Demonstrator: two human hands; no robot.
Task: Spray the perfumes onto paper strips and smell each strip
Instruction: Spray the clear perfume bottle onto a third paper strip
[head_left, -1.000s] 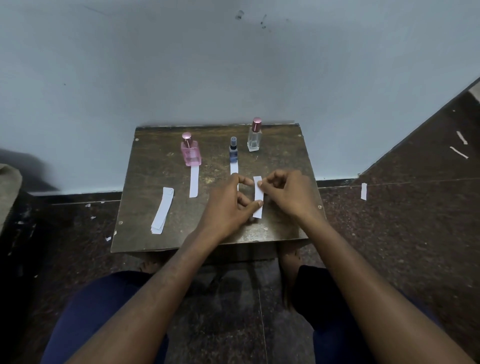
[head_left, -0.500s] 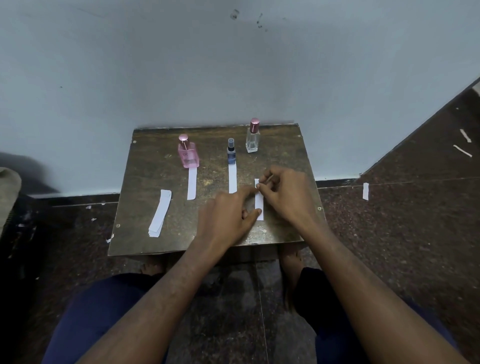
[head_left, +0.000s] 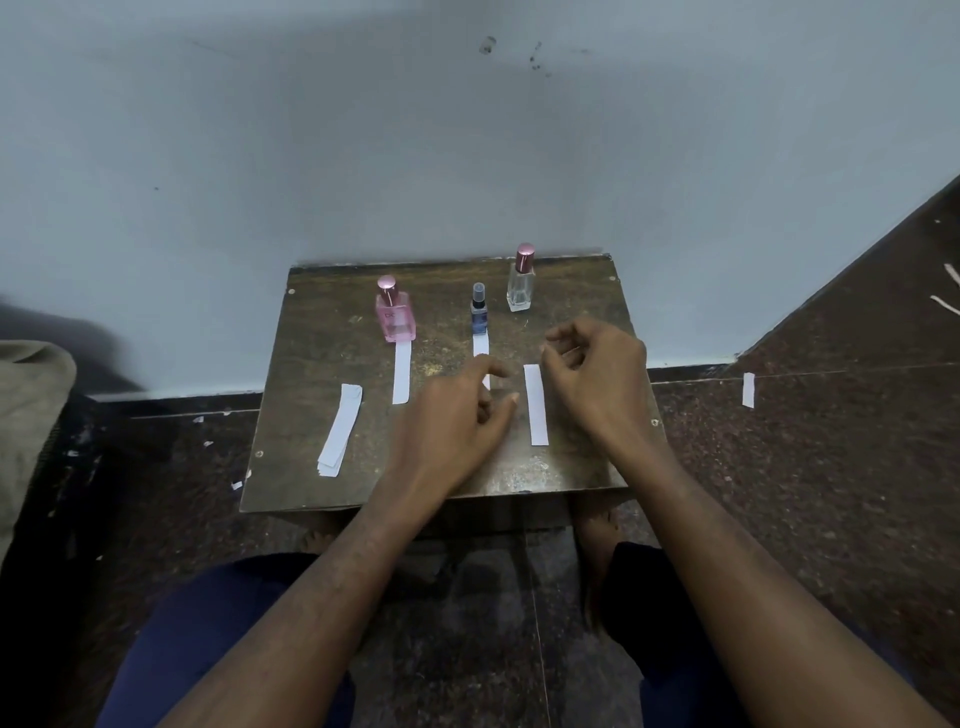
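Note:
Three perfume bottles stand at the back of the small dark table (head_left: 322, 478): a pink bottle (head_left: 396, 312), a small blue spray bottle (head_left: 478, 312) and a clear bottle with a rose cap (head_left: 520, 280). One white paper strip (head_left: 401, 371) lies in front of the pink bottle. Another strip (head_left: 481, 347) lies in front of the blue one, partly hidden by my left hand (head_left: 457, 421). A third strip (head_left: 536, 404) lies flat between my hands. My right hand (head_left: 597, 374) hovers just right of it with fingers loosely curled. Neither hand holds anything.
A stack of spare strips (head_left: 340, 428) lies on the table's left side. The table stands against a pale wall (head_left: 467, 156). Paper scraps lie on the dark floor, among them a strip (head_left: 748, 389) to the right. My knees are below the table's front edge.
Both hands were pinching the third strip; they have let it go flat on the table and drawn slightly apart from it.

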